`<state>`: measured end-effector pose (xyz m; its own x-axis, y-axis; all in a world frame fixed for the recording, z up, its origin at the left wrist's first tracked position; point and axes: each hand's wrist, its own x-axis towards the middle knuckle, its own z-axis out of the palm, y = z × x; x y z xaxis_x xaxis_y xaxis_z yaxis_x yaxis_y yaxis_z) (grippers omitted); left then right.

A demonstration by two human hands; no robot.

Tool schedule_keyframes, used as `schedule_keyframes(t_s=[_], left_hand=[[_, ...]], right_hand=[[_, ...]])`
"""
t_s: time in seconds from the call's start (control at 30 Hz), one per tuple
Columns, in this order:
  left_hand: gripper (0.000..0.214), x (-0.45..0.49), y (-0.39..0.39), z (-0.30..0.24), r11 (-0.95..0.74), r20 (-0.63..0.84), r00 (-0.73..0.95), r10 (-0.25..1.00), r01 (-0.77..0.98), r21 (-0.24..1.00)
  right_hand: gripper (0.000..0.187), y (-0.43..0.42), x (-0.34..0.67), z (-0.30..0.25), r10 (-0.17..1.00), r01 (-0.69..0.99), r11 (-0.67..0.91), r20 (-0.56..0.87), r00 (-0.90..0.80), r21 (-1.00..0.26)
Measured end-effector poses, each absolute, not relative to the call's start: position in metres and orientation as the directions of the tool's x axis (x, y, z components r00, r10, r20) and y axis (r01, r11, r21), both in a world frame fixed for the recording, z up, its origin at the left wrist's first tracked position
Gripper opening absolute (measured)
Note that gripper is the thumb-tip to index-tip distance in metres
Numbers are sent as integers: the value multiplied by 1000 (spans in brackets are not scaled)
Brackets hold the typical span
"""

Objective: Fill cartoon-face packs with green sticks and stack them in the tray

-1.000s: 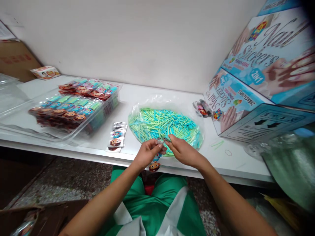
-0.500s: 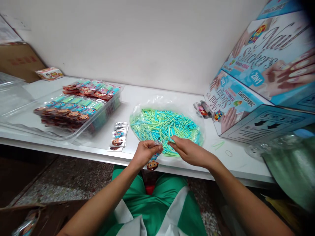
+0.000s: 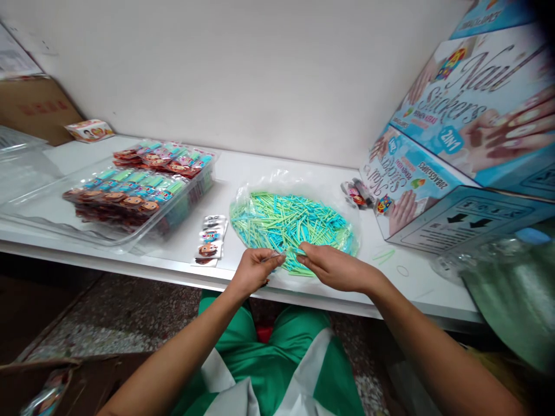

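Observation:
My left hand (image 3: 255, 270) pinches the top of a small printed plastic packet, most of it now hidden behind my fingers. Just across from it, my right hand (image 3: 332, 267) is closed on short thin sticks (image 3: 299, 251), green-blue at the tips that show. Both hands are over the front of a clear plastic bag (image 3: 280, 180) spread on the table. Heaped in that bag are many loose green and blue sticks (image 3: 289, 222). To the left of my hands lies a small stack of flat printed packets (image 3: 210, 249).
A clear tray (image 3: 141, 236) of filled packets (image 3: 130, 193) stands on the left of the white table (image 3: 247, 276). At right are large Nail Stickers boxes (image 3: 416, 185), a clear bottle (image 3: 453, 263) and a few dark packets (image 3: 358, 193). Behind stands a wall (image 3: 243, 75).
The packet in my left hand has turned, so its printed face no longer hangs in view. My right hand's stick tips are now level with the packet's top, hands still close together.

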<state>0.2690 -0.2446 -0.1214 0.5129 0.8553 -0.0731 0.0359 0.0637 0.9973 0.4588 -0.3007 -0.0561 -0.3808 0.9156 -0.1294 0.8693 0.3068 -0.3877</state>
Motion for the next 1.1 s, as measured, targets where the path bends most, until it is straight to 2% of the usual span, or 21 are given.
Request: schedule_keyframes(t_s=[0.23,0.73,1.1], left_hand=[[31,270,-245,-119,22,16,561,828,-60,998],[25,272,-245,-121,128,-91,522,848,-36,991],[19,266,-248,-122,-164,66,508,859,150,975]], right_hand=[[23,-299,456,-51,921,875,285,-143,-363,-391],[22,-299,460,-50,895,866,306,-190,-403,-395],[24,-297,459,-47,863,855,340,-230,-449,-392]])
